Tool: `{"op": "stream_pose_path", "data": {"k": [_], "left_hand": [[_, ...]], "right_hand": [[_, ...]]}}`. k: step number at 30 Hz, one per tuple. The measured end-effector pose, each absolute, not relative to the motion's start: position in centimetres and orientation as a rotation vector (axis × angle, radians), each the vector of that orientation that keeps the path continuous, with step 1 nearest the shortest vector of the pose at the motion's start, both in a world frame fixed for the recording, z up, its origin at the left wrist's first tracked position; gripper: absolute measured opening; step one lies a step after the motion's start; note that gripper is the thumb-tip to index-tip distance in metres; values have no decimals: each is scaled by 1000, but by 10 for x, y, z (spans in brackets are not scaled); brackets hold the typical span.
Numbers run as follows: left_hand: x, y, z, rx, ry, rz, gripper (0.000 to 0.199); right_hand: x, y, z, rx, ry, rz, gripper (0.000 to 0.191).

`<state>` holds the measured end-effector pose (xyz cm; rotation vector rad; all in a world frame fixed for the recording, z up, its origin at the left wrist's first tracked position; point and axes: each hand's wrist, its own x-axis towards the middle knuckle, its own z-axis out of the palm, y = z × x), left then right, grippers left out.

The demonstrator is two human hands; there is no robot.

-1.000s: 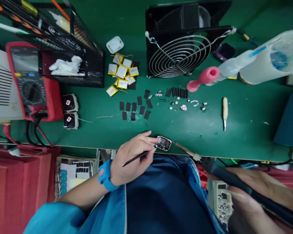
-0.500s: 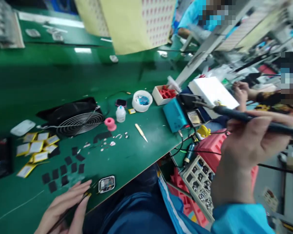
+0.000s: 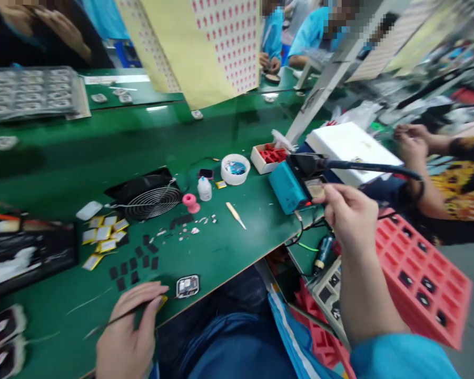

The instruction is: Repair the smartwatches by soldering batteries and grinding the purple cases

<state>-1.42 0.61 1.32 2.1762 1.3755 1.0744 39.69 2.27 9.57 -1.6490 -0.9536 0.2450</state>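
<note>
My left hand [image 3: 132,326] is closed around a thin dark pair of tweezers [image 3: 120,316], its point toward the left. A small yellow piece [image 3: 163,302] shows at the fingertips; I cannot tell what it is. Just right of these fingers lies an open watch-like device [image 3: 188,286] with its circuit board showing. My right hand [image 3: 349,216] is pinched at the front of the blue soldering station [image 3: 287,187], by its sponge tray [image 3: 315,188]. What the fingers hold, if anything, is hidden. Above that hand, the soldering iron [image 3: 355,166] rests in the holder, its cable looping right.
Yellow-edged batteries [image 3: 105,231], black pads [image 3: 133,264], a coiled wire stand [image 3: 154,202], a bottle [image 3: 204,189], a pink spool [image 3: 190,203] and a wooden-handled tool [image 3: 236,215] lie on the green bench. Red foam trays [image 3: 422,279] stand lower right. A co-worker's hands [image 3: 413,139] are at right.
The soldering iron has gone from my right hand into the holder. That hand has moved left and down to the station. The view has shifted, showing more of the left bench.
</note>
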Motion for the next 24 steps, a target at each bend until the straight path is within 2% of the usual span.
{"op": "stream_pose_path", "data": {"k": [3,5,9,10,13,15,17,19,21,24], "left_hand": [[3,16,25,2513,1248,977,17],[18,19,25,2620,1156,912,17],[35,16,15,2616,1159,821,15],[34,14,12,2584,1185,798,19],[15,14,8,2431,1206,712,50],[-1,15,6,2323,1141,630,59],[-12,16,5,2242,1060,573,48],[-15,15,4,2170,1047,584,35],[-11,12,3,2038,1126,666,28],[2,2,6,1530,1220,987,33]], "right_hand": [[334,1,66,-1524,-1587,341,20],[293,-9,46,-1291,-1964,303,26],[255,-12,10,-1137,-2204,145,18],[258,-10,3,-1148,-2195,129,19],[281,-1,-6,-1225,-2156,92,17],[295,-1,3,-1291,-2126,47,12],[297,-7,25,-1287,-2079,102,14],[290,-20,55,-1134,-2025,333,24],[277,-33,82,-919,-1958,591,37],[258,-47,105,-789,-1824,764,47]]}}
